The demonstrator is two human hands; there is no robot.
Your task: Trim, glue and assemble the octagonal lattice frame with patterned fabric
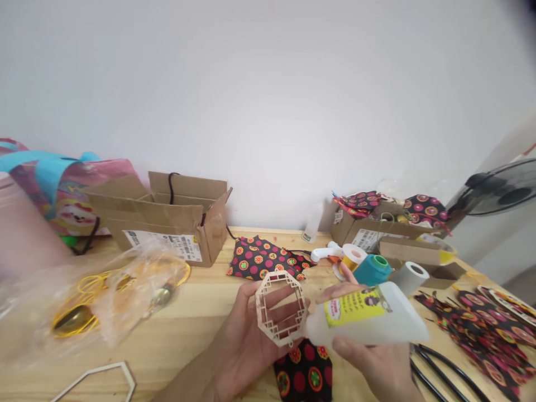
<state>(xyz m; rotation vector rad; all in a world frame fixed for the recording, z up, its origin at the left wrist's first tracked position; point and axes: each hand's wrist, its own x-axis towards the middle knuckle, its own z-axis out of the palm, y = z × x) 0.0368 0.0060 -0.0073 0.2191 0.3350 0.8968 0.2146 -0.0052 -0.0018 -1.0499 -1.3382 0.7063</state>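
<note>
Head view: an octagonal lattice frame [259, 310] is held above the table [184, 329] in the left hand [247, 343], thumb at its rim, fingers behind; the right hand [372, 360] clasps a whitish bottle [377, 318], narrow end near the frame. Patterned cloth [305, 374] lies below.

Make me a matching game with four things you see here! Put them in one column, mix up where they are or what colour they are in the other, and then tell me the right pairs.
Things:
1. eight-sided wooden frame
2. bottle with a yellow label
3. fan
4. bag at the back left

Places and colours:
A. pink with light blue
B. in the right hand
C. at the picture's right edge
D. in the left hand

Right pairs: 1-D, 2-B, 3-C, 4-A
</note>
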